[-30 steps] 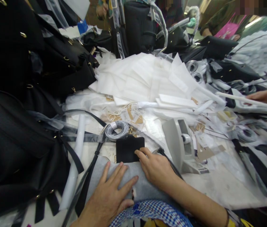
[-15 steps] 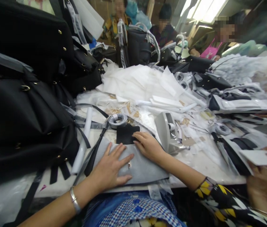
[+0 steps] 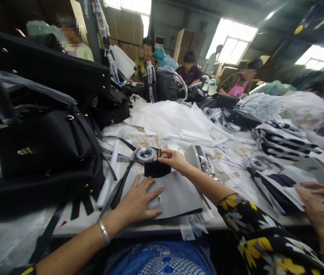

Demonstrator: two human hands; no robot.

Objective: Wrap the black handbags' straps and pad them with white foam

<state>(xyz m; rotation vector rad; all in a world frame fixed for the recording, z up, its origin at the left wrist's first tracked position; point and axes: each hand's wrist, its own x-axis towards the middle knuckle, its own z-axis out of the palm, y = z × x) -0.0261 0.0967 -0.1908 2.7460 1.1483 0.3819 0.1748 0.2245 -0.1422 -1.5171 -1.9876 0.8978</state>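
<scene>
The left hand (image 3: 137, 200) lies spread flat on the grey sheet (image 3: 180, 191), likely to steady it; the right hand (image 3: 175, 159) curls at the gold clasp (image 3: 159, 153), but I can't tell if it grips.

on the table (image 3: 93, 222): a sheet (image 3: 179, 193) lies at the near edge with the left hand (image 3: 136, 203) on it; a flap (image 3: 154, 170) lies behind the sheet, a coil (image 3: 141, 159) behind the flap, and the right hand (image 3: 174, 159), at a clasp (image 3: 159, 153), just right of the coil; a tape dispenser (image 3: 193, 156) stands farther right; left of the sheet come a tube (image 3: 109, 175) and piled bags (image 3: 50, 143); a heap of sheets (image 3: 164, 116) lies farther back
</scene>
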